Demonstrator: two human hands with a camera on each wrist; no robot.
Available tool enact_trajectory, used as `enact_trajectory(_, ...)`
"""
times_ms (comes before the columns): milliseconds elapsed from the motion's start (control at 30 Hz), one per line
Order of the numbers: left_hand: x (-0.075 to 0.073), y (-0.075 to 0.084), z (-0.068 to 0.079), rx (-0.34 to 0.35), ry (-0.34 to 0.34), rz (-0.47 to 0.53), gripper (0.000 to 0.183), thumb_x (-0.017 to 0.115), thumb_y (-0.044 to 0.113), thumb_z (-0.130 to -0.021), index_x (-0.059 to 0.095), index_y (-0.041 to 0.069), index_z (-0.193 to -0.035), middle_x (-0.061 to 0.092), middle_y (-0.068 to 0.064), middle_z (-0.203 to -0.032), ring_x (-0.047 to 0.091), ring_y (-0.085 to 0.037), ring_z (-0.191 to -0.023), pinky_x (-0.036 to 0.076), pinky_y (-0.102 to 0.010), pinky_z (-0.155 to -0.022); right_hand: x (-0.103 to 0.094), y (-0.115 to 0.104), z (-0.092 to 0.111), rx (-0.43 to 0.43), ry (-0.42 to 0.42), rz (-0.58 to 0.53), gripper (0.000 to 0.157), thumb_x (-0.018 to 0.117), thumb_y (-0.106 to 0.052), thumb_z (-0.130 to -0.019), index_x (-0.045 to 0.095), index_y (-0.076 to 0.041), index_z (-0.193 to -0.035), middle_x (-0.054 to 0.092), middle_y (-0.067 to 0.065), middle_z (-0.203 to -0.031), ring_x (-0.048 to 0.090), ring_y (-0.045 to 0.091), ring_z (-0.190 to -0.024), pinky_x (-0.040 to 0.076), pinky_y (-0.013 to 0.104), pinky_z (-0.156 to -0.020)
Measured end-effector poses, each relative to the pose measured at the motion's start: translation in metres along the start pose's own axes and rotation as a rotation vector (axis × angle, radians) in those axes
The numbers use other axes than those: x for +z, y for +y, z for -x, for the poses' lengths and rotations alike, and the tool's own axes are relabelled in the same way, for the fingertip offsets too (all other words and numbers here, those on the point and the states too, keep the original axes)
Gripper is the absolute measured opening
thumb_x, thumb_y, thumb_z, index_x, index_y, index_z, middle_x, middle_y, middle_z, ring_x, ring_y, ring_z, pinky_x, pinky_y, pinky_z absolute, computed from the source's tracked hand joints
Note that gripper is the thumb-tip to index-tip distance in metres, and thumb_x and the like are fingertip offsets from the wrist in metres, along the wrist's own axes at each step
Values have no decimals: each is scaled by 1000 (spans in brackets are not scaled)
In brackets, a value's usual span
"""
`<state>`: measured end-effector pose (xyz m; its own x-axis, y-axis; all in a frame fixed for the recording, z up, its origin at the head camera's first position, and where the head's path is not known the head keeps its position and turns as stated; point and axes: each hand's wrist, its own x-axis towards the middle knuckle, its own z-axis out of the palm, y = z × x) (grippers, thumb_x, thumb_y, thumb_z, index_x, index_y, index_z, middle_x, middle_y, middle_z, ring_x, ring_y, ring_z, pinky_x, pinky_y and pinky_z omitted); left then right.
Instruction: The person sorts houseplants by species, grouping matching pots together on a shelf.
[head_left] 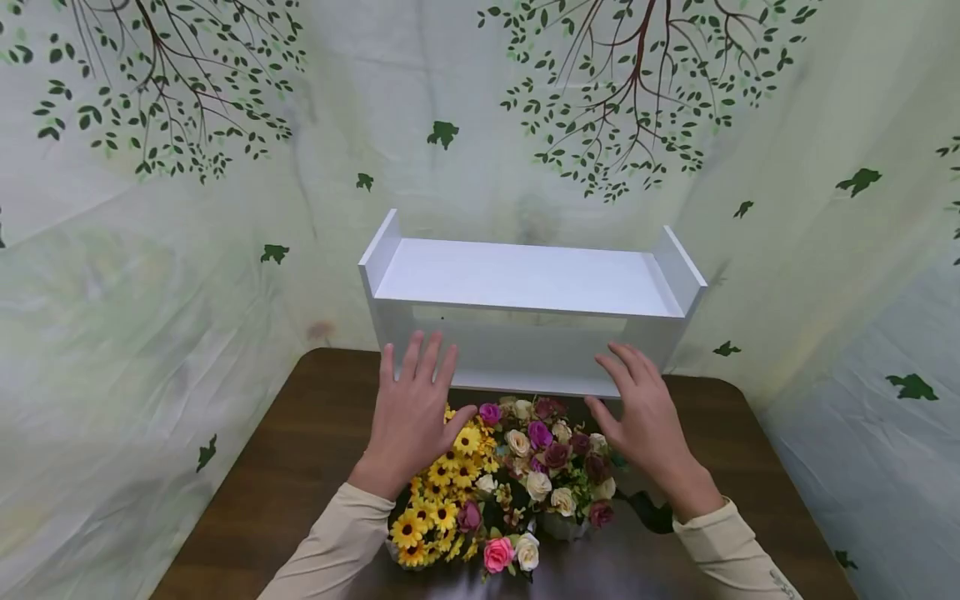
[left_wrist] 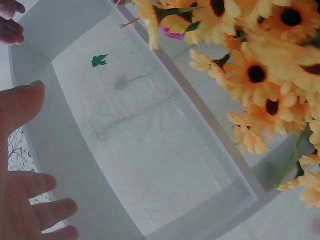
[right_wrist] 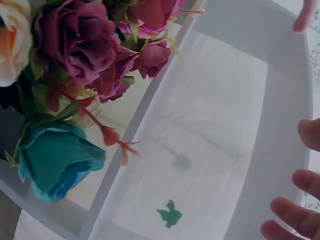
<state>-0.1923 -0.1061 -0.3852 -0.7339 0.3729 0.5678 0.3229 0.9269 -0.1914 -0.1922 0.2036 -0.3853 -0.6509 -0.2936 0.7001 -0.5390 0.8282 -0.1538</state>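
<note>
Both hands are raised in front of a white two-tier shelf and hold nothing. The left hand has its fingers spread, above a bunch of yellow daisy-like flowers. On the other side the right hand reaches forward with fingers apart, beside a bunch of mixed roses. In the left wrist view, the left fingers show at the left, with yellow flowers at upper right. The right wrist view has the right fingers at the right edge and a teal rose at left.
The shelf stands at the back of a dark wooden table, against a pale curtain printed with branches and leaves. A pink rose and a white rose are at the front. A dark strap-like piece lies by the right wrist.
</note>
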Motion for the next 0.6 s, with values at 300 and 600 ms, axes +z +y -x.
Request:
enact_trajectory(300,-6,-12,10,22,82,57,77,71,53,-84,51,7,-142,47,-19,-151,41,-40,-141,32,-65,-113,-20,21,5,234,185,-222,16,77,-1,-80,68,1,-93,70,15,-93,64,13,-87,51,20,-80)
enact_trajectory(600,-9,-48,44,36,196,251,63,76,35,-78,61,-2,-127,57,-23,-138,49,-43,-131,37,-64,-108,-53,61,1,668,99,-217,29,70,-24,-91,56,1,-97,58,8,-94,55,6,-84,39,2,-66)
